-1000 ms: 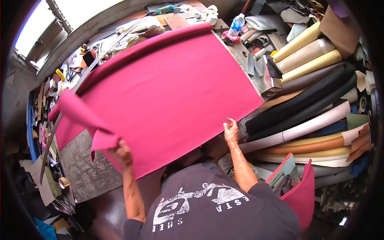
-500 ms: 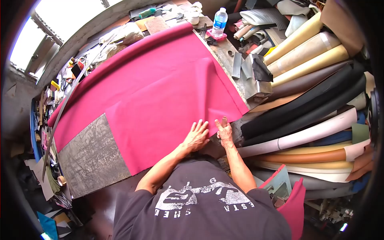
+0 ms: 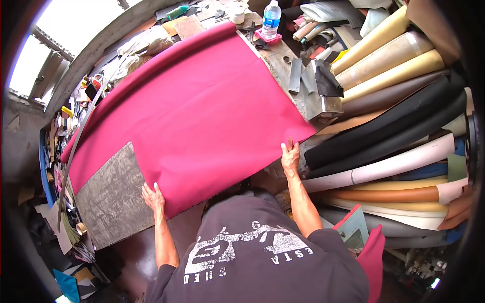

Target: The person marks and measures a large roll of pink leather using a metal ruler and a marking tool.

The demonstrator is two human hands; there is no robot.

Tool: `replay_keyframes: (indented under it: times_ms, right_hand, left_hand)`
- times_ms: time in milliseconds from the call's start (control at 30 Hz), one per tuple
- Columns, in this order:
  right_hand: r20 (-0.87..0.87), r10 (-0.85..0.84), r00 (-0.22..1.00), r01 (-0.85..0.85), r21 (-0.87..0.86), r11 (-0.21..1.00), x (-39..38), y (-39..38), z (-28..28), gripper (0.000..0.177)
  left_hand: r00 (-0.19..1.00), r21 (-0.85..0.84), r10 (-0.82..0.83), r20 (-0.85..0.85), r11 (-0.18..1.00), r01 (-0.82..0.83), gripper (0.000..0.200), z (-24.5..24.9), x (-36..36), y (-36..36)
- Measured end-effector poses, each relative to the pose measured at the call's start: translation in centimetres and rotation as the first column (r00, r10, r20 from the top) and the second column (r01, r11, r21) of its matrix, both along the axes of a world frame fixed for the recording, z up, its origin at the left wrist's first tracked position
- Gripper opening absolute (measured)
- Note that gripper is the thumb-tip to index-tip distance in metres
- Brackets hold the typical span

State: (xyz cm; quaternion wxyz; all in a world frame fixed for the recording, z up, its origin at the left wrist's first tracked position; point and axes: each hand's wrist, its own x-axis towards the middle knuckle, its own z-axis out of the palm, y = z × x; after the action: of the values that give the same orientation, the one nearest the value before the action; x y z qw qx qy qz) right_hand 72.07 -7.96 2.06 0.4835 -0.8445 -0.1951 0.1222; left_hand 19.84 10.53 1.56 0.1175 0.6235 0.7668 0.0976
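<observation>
Our left hand [image 3: 155,198] is spread, fingers apart, against the side edge of a deep pink sheet [image 3: 217,121], close to its near left corner. Our right hand [image 3: 290,157] is half curled at the near edge, toward the right corner; we cannot tell whether it pinches the material.

The sheet lies across the desk [image 3: 108,197], smooth and matte like soft leather or vinyl, with faint ripples and a slight lift by the right hand. Its far side curls into a long, thick tube, and a squared step at the front left bares the desk's scuffed, mottled grey top.

Beyond, we see a thin, bowed strip [image 3: 83,129] along the left, a clear plastic bottle [image 3: 272,21] past the right far corner, and a dull metal box [image 3: 323,105] beside the right edge. Farther right are stacked smooth rolls [image 3: 386,136], black, cream, pale pink and tan.
</observation>
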Motion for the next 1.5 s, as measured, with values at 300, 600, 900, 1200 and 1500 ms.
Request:
replay_keyframes:
  times_ms: [300, 600, 900, 1200, 1500]
  right_hand:
    - [-0.036, 0.011, 0.999, -0.013, -0.057, 0.998, 0.3, 0.1, -0.4, 0.044]
    - [-0.245, -0.033, 0.969, 0.13, 0.392, 0.911, -0.2, 1.0, -1.8, 0.06]
    - [0.006, -0.335, 0.942, 0.324, -0.273, 0.906, 1.9, -0.1, -0.8, 0.08]
    - [-0.232, -0.285, 0.93, 0.293, 0.001, 0.956, -0.7, 0.3, -1.2, 0.064]
    - [-0.455, -0.232, 0.859, 0.32, 0.126, 0.939, -6.0, 1.2, 4.4, 0.055]
  left_hand:
    - [0.999, 0.2, 0.011, 0.035, 0.98, -0.018, 0.036, -1.5, 0.3, 1.4]
    - [0.839, -0.018, 0.045, 0.542, 0.999, -0.042, 0.034, -3.7, -4.7, 4.4]
    - [0.478, -0.551, 0.407, 0.778, 0.808, 0.209, 0.05, 3.6, -2.5, 4.1]
    - [0.083, -0.366, 0.359, 0.93, 0.877, 0.31, 0.04, 14.1, -0.4, 6.6]
    - [0.342, -0.516, 0.393, 0.854, 0.727, 0.452, 0.035, 1.8, -8.7, 6.8]
